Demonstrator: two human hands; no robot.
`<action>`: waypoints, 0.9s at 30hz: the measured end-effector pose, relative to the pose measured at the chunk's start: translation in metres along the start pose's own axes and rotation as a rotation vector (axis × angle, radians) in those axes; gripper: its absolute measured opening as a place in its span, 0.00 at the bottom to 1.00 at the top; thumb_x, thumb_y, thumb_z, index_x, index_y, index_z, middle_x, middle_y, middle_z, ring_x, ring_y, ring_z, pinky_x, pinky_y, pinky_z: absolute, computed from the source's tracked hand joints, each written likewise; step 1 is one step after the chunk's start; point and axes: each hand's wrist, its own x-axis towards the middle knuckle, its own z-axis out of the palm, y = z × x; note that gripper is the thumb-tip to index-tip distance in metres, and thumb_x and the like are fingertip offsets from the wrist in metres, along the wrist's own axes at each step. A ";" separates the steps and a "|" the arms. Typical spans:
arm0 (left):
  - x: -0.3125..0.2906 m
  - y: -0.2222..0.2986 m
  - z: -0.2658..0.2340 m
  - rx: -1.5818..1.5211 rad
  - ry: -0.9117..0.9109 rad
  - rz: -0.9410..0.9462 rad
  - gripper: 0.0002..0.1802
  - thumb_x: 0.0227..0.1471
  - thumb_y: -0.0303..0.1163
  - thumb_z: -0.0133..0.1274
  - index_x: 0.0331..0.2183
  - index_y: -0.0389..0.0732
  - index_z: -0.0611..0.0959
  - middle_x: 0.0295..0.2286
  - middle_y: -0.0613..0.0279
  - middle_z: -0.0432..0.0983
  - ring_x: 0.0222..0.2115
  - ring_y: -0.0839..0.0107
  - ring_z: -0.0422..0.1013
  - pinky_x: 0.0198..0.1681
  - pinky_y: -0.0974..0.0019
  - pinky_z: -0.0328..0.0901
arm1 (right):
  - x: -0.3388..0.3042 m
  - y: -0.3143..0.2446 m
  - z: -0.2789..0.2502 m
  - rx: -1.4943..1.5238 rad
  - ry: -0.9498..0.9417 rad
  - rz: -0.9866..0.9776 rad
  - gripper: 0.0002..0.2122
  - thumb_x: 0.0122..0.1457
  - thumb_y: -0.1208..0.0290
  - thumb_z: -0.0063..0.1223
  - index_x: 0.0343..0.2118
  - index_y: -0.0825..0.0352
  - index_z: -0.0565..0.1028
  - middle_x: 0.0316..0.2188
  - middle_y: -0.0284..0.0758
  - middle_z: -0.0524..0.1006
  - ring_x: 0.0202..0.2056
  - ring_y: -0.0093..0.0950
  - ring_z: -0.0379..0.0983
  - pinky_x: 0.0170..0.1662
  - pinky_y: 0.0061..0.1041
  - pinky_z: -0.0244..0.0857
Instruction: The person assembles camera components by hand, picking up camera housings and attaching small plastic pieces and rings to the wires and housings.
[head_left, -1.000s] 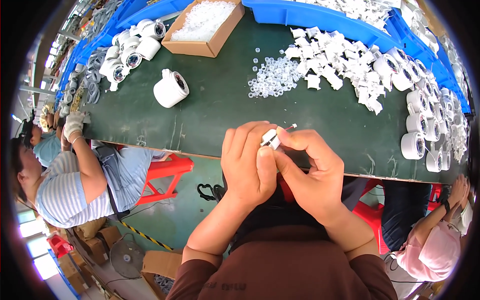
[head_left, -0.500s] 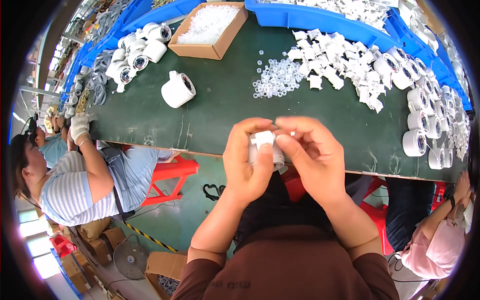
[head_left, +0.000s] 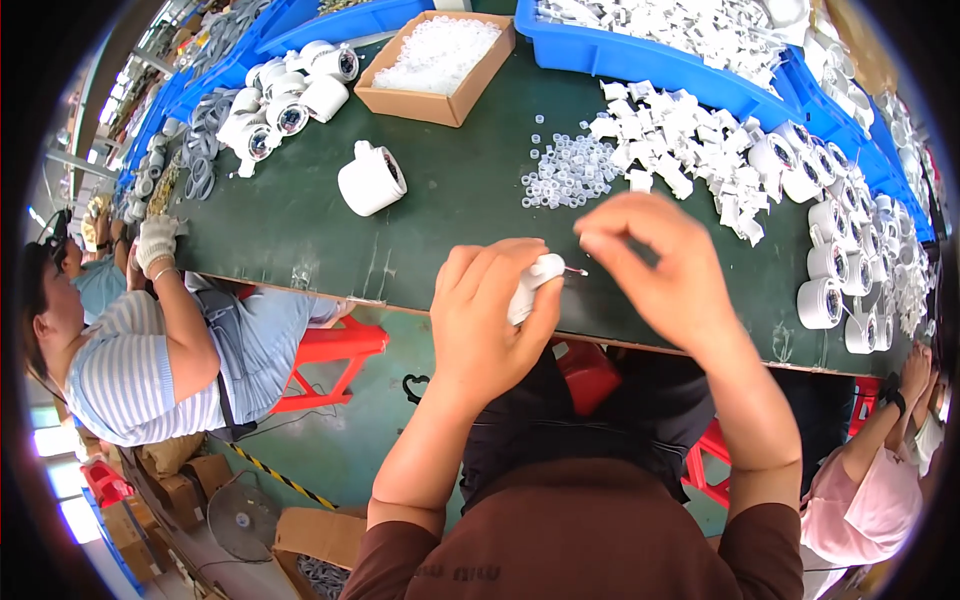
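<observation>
Green floor (head_left: 345,438), red stool (head_left: 345,341), bright windows (head_left: 80,522) — lower left

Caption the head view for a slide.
The left hand holds a white part while the right hand hovers apart over the green table.

Your short-sleeved cloth shirt (head_left: 570,525) is dark brown, your rounded plastic piece (head_left: 546,268) white, your flat worktop (head_left: 460,180) dark green, the long plastic bin (head_left: 620,65) blue, the narrow floor strip (head_left: 285,476) yellow-and-black striped.
</observation>
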 end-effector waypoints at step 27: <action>0.006 0.017 -0.003 0.074 -0.122 -0.049 0.15 0.43 0.25 0.64 0.38 0.42 0.83 0.37 0.62 0.79 0.35 0.58 0.71 0.41 0.59 0.65 | 0.010 0.014 -0.014 0.268 -0.002 0.313 0.06 0.62 0.78 0.58 0.41 0.69 0.81 0.37 0.33 0.82 0.40 0.21 0.77 0.45 0.22 0.71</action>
